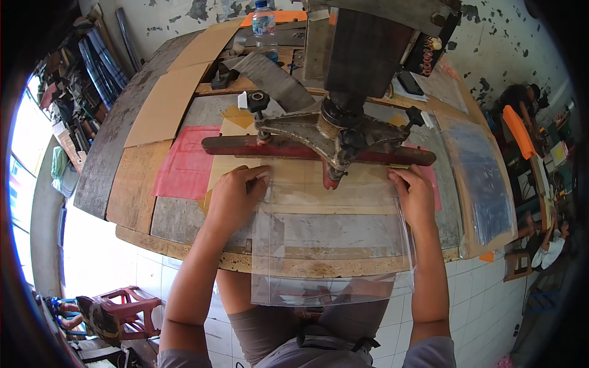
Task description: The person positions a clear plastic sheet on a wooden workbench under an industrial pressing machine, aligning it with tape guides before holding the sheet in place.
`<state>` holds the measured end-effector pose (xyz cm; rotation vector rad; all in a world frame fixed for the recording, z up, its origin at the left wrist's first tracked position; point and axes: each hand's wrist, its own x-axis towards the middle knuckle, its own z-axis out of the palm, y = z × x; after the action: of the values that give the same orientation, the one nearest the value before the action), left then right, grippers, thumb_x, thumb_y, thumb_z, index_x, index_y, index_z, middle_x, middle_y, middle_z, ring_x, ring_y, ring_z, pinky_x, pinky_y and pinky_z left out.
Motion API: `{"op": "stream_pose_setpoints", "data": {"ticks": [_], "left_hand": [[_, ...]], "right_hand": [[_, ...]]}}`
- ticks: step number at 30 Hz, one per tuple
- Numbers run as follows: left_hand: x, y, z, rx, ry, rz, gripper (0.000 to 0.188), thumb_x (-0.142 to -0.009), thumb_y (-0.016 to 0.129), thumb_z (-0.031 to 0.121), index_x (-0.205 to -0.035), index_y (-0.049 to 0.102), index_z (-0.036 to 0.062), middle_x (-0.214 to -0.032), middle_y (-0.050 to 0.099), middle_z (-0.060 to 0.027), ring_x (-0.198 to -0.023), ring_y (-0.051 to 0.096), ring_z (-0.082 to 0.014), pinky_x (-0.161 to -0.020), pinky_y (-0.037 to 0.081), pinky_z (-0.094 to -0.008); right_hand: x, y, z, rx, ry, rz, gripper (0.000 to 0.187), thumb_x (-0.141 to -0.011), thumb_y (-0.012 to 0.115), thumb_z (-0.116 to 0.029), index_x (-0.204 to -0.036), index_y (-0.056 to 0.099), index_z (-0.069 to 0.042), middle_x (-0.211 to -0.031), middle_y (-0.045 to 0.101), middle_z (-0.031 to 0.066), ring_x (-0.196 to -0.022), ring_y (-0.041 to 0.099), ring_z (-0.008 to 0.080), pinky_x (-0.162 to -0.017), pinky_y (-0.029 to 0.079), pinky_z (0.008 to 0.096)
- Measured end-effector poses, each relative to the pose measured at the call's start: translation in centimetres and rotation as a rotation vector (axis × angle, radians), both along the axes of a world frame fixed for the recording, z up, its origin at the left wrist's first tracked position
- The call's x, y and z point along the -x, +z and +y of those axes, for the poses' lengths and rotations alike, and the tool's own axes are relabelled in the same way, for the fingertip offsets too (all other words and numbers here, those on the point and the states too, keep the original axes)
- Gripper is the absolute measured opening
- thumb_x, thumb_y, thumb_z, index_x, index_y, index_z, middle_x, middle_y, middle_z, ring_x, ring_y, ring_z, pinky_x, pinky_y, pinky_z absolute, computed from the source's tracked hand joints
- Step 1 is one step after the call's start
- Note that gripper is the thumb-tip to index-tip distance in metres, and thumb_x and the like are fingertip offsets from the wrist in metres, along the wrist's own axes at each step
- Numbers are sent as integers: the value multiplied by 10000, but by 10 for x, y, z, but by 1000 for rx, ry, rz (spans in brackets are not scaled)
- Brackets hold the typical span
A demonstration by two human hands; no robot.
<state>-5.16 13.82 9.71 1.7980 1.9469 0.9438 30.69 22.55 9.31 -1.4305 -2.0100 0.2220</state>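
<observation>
A clear plastic sheet [331, 251] lies over the front of the worktable and hangs past its edge above my lap. At its far left corner my left hand [238, 197] is closed, thumb and fingers pinching the edge. Its right edge is pinched by my right hand [415, 191] in the same way. Both hands are just in front of a press's long red bar [276, 147], and the sheet's far edge reaches close to it. The bar is carried by a worn metal bracket [307, 127] under a dark press head [366, 55]. Yellowish and red sheets lie beneath the bar.
Stacked clear plastic sheets [481, 178] lie on the right. Cardboard strips [162, 104] cover the left side. A bottle [264, 24], a metal plate [273, 80] and a phone [410, 83] are at the back. Stools [129, 313] stand on the floor. Other people are at the far right.
</observation>
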Motion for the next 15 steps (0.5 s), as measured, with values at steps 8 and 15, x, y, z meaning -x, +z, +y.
{"op": "stream_pose_setpoints", "data": {"ticks": [8,15], "left_hand": [[-1,2,1,-8,6,18,308,-954,686,218,-1231,754,101,-792,627,-134,-682,589,-240,-703,489,-367],[-6,10,-4,-31,0,43,278,-937,695,210,-1159,768,59,-890,651,-142,-770,646,-300,-758,519,-407]], "right_hand": [[-2,-3,3,-25,22,6,176,-964,699,-158,-1087,780,-61,-910,661,128,-853,684,333,-747,522,408],[-2,6,-10,-45,-2,51,157,-965,702,-149,-1040,764,-25,-904,660,114,-794,677,288,-704,518,400]]}}
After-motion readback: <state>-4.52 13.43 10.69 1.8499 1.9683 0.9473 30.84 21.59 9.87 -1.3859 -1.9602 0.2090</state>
